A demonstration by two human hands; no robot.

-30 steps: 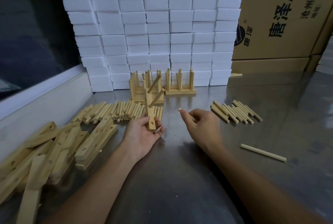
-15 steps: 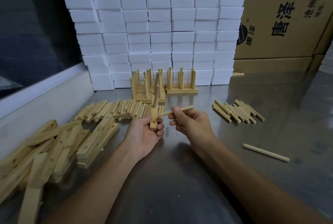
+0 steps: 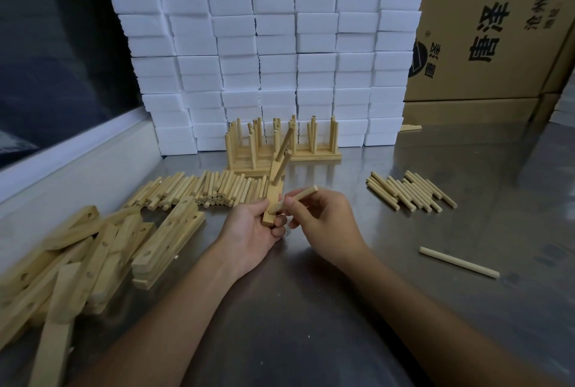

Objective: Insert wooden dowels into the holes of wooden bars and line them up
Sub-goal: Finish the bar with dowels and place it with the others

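Note:
My left hand (image 3: 252, 231) grips a wooden bar (image 3: 274, 196) that points away from me, with two dowels sticking up from its far part. My right hand (image 3: 320, 218) pinches a dowel (image 3: 303, 195) whose near tip rests at the hole in the bar's near end. Finished bars with upright dowels (image 3: 280, 147) stand in a row at the back. A pile of loose dowels (image 3: 199, 189) lies left of centre and a smaller pile of dowels (image 3: 410, 190) lies to the right. Empty bars (image 3: 102, 249) are heaped at the left.
A wall of white foam blocks (image 3: 264, 53) rises behind the finished bars, with cardboard boxes (image 3: 485, 28) to its right. One single dowel (image 3: 459, 266) lies alone on the steel table (image 3: 311, 324) at the right. A raised ledge (image 3: 77, 168) borders the table's left side.
My right hand brought a dowel over from the right and turned it, so its tip now sits at the bar's near hole. My left hand kept holding the bar.

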